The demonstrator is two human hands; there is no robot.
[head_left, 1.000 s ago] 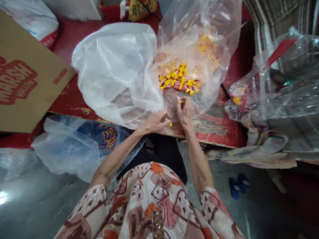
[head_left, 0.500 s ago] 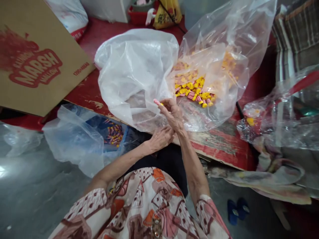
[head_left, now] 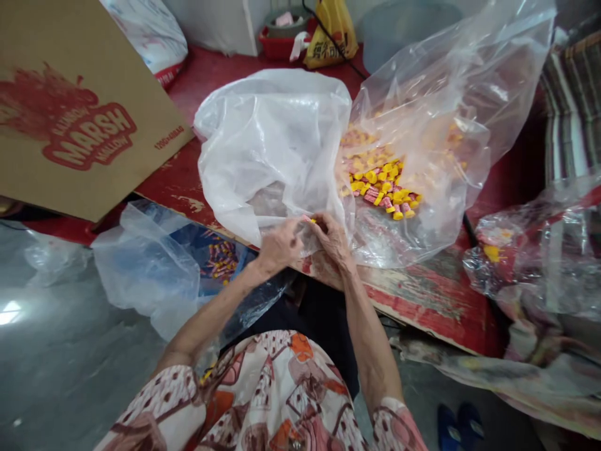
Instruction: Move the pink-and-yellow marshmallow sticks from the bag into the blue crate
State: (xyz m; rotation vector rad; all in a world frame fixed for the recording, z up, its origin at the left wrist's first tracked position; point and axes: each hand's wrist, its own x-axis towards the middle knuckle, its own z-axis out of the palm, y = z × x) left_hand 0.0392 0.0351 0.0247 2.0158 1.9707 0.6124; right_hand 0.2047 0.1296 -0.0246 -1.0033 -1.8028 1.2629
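Observation:
Between the thumb and fingers of my right hand is a small pink tube with a yellow cap, its pink end pointing left. My left hand is close to that pink end, at the front edge of a white plastic bag. Motion blurs its fingers, so whether they touch the tube is unclear. To the right, an open clear plastic bag lies on the table with a heap of the same yellow-capped pink tubes in its mouth.
Below the red table's left edge stands a blue crate holding more small pieces, partly lined with plastic. A large cardboard box is at the left. Crumpled clear plastic lies at the right, and blue slippers on the floor.
My left hand has moved up from beside the right wrist to the tube. The right hand has come down nearer the table edge, still pinching the tube. The whole view has shifted slightly.

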